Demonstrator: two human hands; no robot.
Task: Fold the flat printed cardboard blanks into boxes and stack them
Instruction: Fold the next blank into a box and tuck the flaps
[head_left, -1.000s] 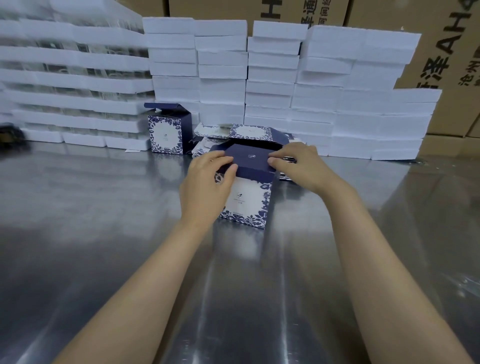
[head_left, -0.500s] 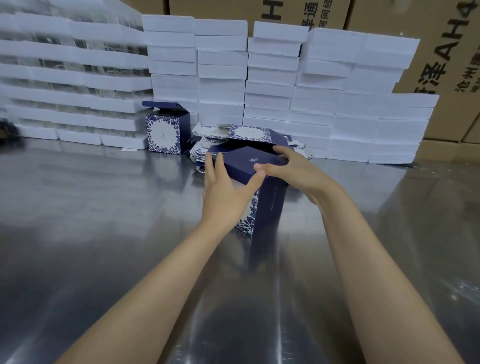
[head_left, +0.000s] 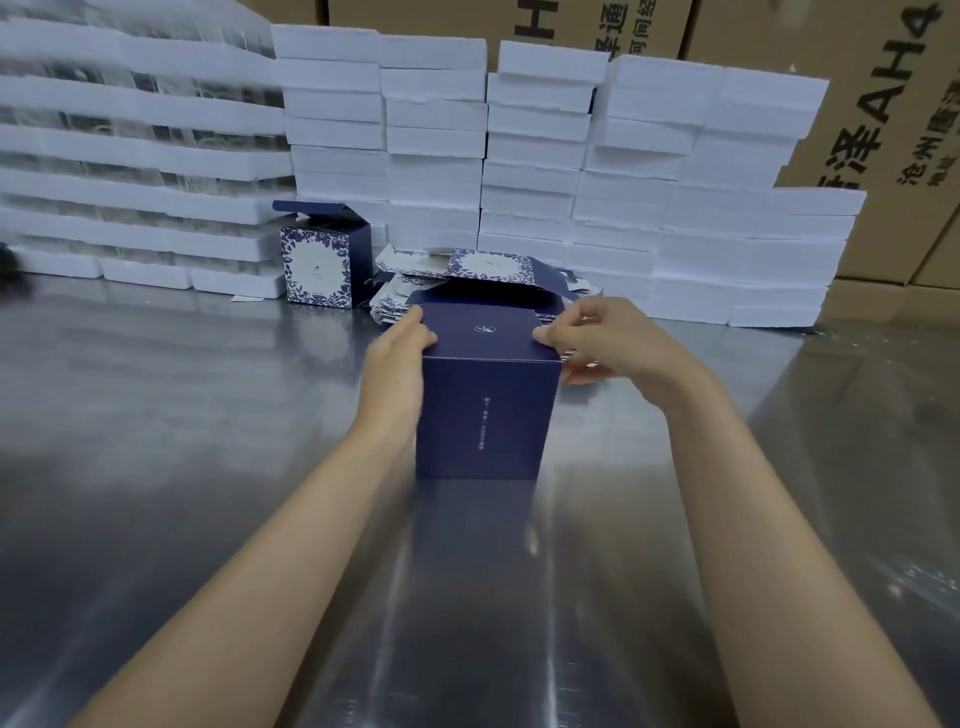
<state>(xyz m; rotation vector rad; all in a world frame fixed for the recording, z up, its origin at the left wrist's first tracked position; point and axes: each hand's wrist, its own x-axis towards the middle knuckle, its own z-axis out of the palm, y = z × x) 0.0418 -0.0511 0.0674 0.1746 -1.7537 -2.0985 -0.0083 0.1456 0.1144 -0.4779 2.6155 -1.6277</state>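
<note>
Standing behind navy box (head_left: 485, 410): pile of flat blanks (head_left: 467, 270), open-lidded box (head_left: 322, 260), white foam blocks (head_left: 519, 156), brown cartons (head_left: 883, 104) marked "AH". Navy box is set upright on metal table (head_left: 156, 467). Against its side left hand (head_left: 397, 364) is pressed flat, fingers straight; top edge is pinched by right hand (head_left: 597, 343), fingers curled. Since earlier, box is turned: plain face forward. Side text unreadable.

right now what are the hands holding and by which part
The navy box: left hand flat against its left side, right hand pinching its top right edge.
</note>
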